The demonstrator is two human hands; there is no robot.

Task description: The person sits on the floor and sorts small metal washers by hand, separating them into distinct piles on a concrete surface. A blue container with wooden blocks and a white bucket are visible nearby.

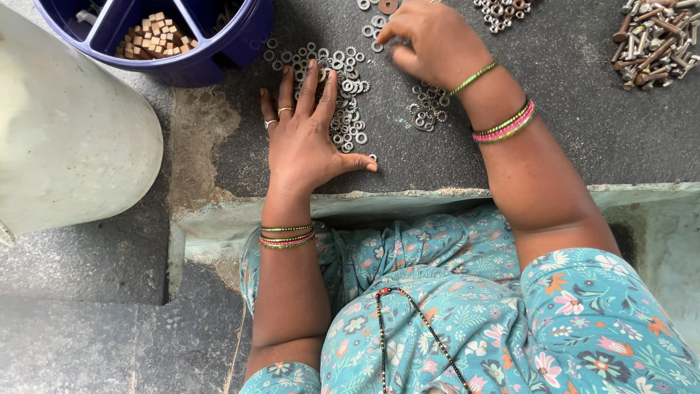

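Washers (343, 87), small silver rings, lie loose on the dark stone slab (569, 138) in several clumps, and the sorting looks only partly done: a heap of bolts (656, 40) sits apart at the far right and brown square pieces fill one compartment of the blue tub (233, 51). The left hand (306, 135) rests flat with fingers spread over the biggest clump. The right hand (430, 40), well apart from it, curls its fingertips onto washers farther up; whether it pinches one cannot be told.

I see bare slab (583, 124) at three o'clock, room to pass. A blue tub (219, 55) blocks eleven o'clock, washers (346, 80) lie at twelve, bolts (656, 40) at two.
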